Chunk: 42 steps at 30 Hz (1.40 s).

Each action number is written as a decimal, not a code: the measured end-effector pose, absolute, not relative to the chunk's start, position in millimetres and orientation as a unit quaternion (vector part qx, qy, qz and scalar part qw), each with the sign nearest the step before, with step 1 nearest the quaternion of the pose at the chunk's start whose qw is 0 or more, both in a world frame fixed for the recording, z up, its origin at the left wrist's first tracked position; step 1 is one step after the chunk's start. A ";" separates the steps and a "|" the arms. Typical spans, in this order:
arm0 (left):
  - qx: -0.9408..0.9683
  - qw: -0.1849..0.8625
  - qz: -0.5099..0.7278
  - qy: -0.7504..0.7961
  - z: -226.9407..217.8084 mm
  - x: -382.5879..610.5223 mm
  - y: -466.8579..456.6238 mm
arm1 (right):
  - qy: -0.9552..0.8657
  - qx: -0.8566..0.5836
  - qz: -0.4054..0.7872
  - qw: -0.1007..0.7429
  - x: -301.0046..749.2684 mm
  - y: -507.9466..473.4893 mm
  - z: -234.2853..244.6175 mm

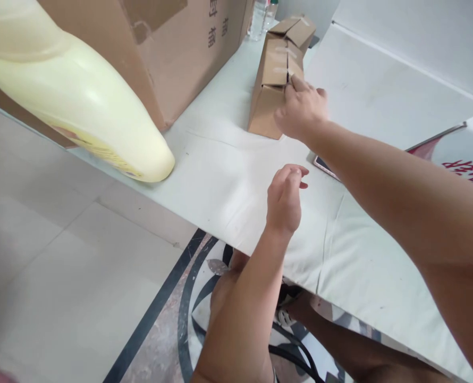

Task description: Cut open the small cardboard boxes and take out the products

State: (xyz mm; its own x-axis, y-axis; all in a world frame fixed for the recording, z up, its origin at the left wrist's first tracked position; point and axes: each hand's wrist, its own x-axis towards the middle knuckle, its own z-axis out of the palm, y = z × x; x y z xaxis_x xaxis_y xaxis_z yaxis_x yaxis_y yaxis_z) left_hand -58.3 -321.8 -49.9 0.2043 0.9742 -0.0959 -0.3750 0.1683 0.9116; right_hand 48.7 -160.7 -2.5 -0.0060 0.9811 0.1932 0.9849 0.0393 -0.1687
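Observation:
My right hand [300, 109] reaches forward and rests on the near side of a small brown cardboard box [270, 88], fingers closed against its taped top and side. A second small box [294, 29] lies just behind it. My left hand [285, 199] hovers above the white sheet [228, 175], fingers loosely curled, holding nothing that I can see. A phone's edge [324, 166] peeks out from under my right forearm.
A large brown carton [180, 58] with printed characters stands at the back left. A pale yellow plastic jug [73, 90] lies on its side close to the camera. Clear bottles [260, 16] stand at the back. My knees and patterned floor show below.

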 end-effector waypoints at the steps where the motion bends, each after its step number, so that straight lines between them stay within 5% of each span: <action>1: 0.407 0.645 0.523 0.381 -51.0 -58.8 -323.1 | -0.719 -0.681 -0.004 0.142 55.3 -174.5 -4.4; 9: 0.424 0.328 0.700 0.472 -66.3 -64.6 -327.8 | -0.745 -0.622 -0.146 0.190 152.7 -388.1 -38.5; 12: 0.503 0.356 0.658 0.433 -67.4 -59.2 -328.1 | -0.609 -0.716 -0.224 0.258 205.1 -484.6 -62.2; 19: 0.632 0.444 0.537 0.339 -62.9 -13.5 -343.3 | -0.165 -0.976 -0.056 0.130 280.3 -623.7 -93.6; 32: 0.637 0.441 0.558 0.298 -74.1 48.6 -373.6 | -0.178 -0.974 0.067 0.124 299.4 -628.0 -86.9; 39: 0.647 0.458 0.535 0.292 -72.4 58.4 -393.6 | -0.151 -0.950 0.064 0.266 308.1 -636.6 -84.1; 42: 0.644 0.470 0.531 0.288 -72.5 64.4 -395.2 | -0.119 -0.902 0.063 0.411 303.5 -636.9 -83.9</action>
